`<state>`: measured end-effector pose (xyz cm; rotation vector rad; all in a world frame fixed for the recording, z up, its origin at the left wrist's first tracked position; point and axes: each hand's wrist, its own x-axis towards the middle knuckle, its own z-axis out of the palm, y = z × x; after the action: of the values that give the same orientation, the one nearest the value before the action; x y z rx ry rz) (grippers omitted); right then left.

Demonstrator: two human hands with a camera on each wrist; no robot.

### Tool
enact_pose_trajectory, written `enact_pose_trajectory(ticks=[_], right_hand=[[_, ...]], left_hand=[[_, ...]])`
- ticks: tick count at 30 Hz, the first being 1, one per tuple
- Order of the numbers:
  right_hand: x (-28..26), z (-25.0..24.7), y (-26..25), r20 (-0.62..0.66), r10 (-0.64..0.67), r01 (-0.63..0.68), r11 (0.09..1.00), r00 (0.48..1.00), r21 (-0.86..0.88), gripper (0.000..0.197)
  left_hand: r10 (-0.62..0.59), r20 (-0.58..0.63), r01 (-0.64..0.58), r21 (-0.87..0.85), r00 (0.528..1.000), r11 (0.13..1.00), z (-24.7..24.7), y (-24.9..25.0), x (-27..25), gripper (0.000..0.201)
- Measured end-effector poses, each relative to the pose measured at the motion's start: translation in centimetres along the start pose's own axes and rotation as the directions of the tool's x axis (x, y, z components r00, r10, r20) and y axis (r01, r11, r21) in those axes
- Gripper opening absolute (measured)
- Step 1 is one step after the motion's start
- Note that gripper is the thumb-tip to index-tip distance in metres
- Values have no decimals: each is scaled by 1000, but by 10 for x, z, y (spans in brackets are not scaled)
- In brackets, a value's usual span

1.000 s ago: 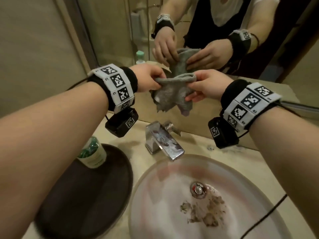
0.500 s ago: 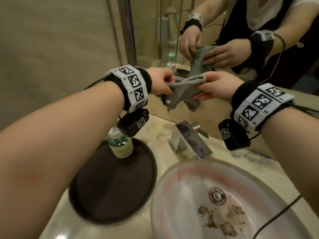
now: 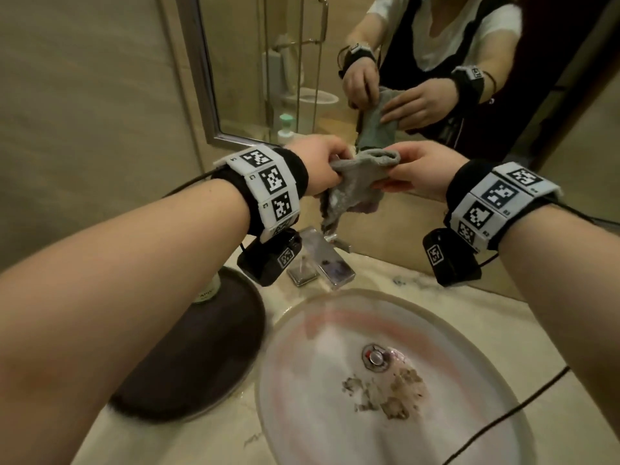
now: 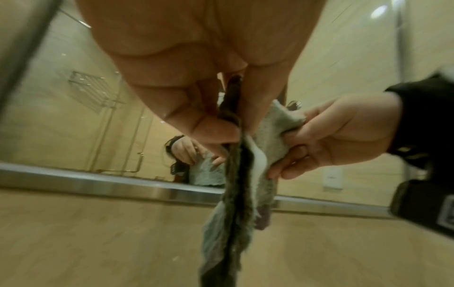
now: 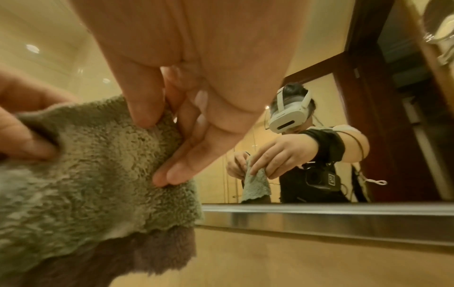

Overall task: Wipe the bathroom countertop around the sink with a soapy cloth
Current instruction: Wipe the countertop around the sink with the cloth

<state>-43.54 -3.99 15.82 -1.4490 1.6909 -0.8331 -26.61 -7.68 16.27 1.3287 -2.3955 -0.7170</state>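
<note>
A grey terry cloth (image 3: pixel 355 186) hangs in the air above the chrome faucet (image 3: pixel 327 260), held between both hands in front of the mirror. My left hand (image 3: pixel 322 169) pinches its left upper edge; the left wrist view shows thumb and fingers (image 4: pixel 216 126) clamped on the cloth (image 4: pixel 236 194). My right hand (image 3: pixel 416 172) pinches the right upper edge, thumb above and fingers (image 5: pixel 172 174) below the cloth (image 5: pixel 98 165). The beige marble countertop (image 3: pixel 503 317) surrounds the white oval sink (image 3: pixel 302 397).
A dark round tray (image 3: pixel 188 357) lies left of the sink with a bottle (image 3: pixel 209 290) partly hidden under my left forearm. Brown grime (image 3: pixel 389 394) lies near the drain (image 3: pixel 375 357). The mirror (image 3: pixel 436 62) stands right behind the faucet. A black cable (image 3: pixel 503 417) crosses the sink's right rim.
Both hands keep pinching the cloth's top edge. The hands have shifted slightly rightward and sit a little lower over the faucet; the view has swung.
</note>
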Motion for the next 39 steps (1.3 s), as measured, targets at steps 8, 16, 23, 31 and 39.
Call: enact_pose_trajectory(ticks=[8,16,23,31,39], right_hand=[[-53,-58,56,-62,156,-161,983,986,-83,28],[-48,-36,122,118,139,-30,762,983,-647,34],[5,7,180,238,-79,224,695,968,-683,49],[33,39,230,319,212,199,446,924,-873,53],[47,62,233,363,34,306,469,931,-829,52]], left_hand=[[-5,161,37,-192,987,981,76,69,-17,33],[-42,218,25,79,975,997,179,45,-35,29],[-119,261,-6,430,958,903,241,-11,-9,69],[-207,350,-15,538,914,843,268,-39,21,58],[-338,325,164,462,883,871,256,-36,38,65]])
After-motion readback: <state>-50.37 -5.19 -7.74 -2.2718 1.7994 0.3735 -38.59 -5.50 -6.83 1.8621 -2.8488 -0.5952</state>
